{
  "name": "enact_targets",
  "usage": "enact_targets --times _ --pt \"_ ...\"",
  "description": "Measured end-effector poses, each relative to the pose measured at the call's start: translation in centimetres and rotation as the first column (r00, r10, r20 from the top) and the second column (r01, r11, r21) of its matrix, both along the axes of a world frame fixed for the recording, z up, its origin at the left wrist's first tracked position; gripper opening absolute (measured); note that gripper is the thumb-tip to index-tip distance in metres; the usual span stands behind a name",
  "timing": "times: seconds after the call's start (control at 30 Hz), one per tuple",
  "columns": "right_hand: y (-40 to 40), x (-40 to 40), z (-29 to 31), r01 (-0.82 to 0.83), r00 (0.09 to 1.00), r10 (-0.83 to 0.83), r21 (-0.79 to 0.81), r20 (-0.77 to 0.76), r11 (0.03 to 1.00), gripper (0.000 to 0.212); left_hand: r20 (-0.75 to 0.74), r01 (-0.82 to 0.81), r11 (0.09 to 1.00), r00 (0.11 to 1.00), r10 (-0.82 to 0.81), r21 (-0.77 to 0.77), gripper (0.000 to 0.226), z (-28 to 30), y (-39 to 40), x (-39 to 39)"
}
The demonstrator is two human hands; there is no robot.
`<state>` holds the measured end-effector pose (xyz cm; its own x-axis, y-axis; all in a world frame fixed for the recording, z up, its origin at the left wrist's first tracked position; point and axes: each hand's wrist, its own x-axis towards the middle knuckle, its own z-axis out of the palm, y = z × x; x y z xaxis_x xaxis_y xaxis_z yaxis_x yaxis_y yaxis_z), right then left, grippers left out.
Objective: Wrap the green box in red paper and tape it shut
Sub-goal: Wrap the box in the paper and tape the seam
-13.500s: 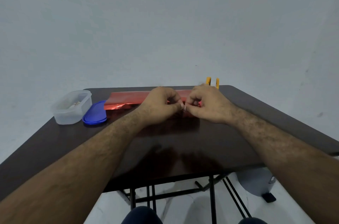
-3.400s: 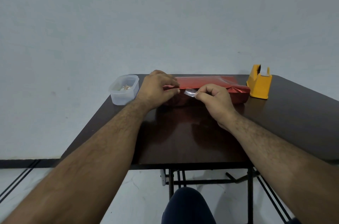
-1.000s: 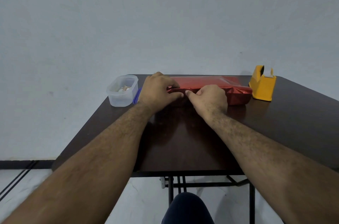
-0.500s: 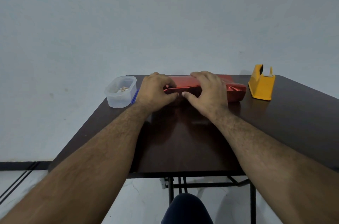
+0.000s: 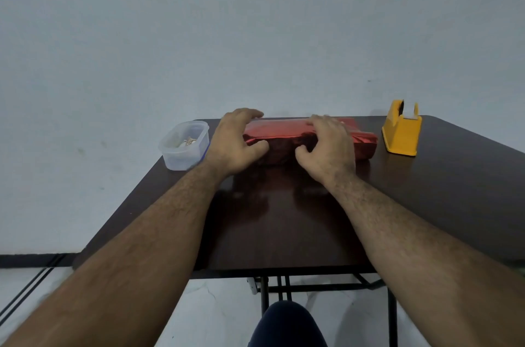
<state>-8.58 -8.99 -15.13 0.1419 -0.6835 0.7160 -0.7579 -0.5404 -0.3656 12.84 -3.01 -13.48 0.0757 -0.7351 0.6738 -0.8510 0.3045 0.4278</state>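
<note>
**Box in red paper held under both hands at the far side of the tabletop**

The box (image 5: 284,137), fully covered in shiny red paper (image 5: 365,142) so that no green shows, lies lengthwise along the far edge of the tabletop (image 5: 284,218), close to the wall. The left hand (image 5: 235,144) grips its left end: the fingers curl over the top toward the far edge, and the thumb presses against the near side. The right hand (image 5: 329,147) grips the parcel right of its middle in the same way, fingers draped over the top and thumb tucked against the front face. Between the two hands a stretch of the glossy paper shows, creased along the near upper edge. The right end of the parcel sticks out past the right hand, its paper crumpled.

Just left of the left hand stands a clear plastic tub (image 5: 184,146) with small pale bits inside; a sliver of blue shows between it and the wrist. To the right of the parcel, apart from it, a yellow tape dispenser (image 5: 402,132) stands upright near the far right corner. The dark, polished tabletop reflects the red paper below the hands.
</note>
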Motion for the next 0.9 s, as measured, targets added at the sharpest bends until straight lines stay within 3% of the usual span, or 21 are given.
enact_targets --times 0.07,0.2,0.4,0.63,0.73,0.8,0.9 --pt "-0.2 -0.8 0.1 0.034 0.999 -0.034 0.014 0.013 0.999 0.067 -0.06 -0.011 0.999 0.998 0.013 0.031 0.065 0.2 -0.1 -0.1" --pt "-0.5 -2.0 -0.1 0.065 0.974 -0.059 0.019 -0.217 0.998 0.087 0.047 -0.098 0.988 0.994 0.093 0.118 0.049 0.6 -0.5 -0.2" --pt "-0.3 -0.7 0.6 -0.017 0.89 0.011 -0.008 -0.456 1.0 0.092 0.099 -0.125 0.978 0.989 0.11 0.167 0.046 2.0 -0.3 -0.4" --pt "-1.6 1.4 2.0 -0.129 0.781 0.084 -0.028 -0.619 0.991 0.114 0.16 -0.128 0.987 0.981 0.111 0.1 0.036 1.7 -0.6 -0.7" --pt "-2.6 1.7 1.3 -0.165 0.789 0.116 -0.026 -0.603 0.986 0.108 0.214 -0.133 0.99 0.97 0.118 0.054 0.044 0.9 -0.6 -0.7" --pt "-3.3 1.4 0.7 -0.198 0.812 0.133 -0.053 -0.568 0.979 0.102 0.129 -0.113 0.994 0.986 0.11 0.013 0.061 0.0 -0.4 -0.3" --pt "-4.0 1.0 0.6 -0.227 0.868 0.154 -0.102 -0.471 0.969 0.083 -0.228 -0.096 0.995 0.969 0.091 -0.011 0.074 0.1 -0.1 -0.1"
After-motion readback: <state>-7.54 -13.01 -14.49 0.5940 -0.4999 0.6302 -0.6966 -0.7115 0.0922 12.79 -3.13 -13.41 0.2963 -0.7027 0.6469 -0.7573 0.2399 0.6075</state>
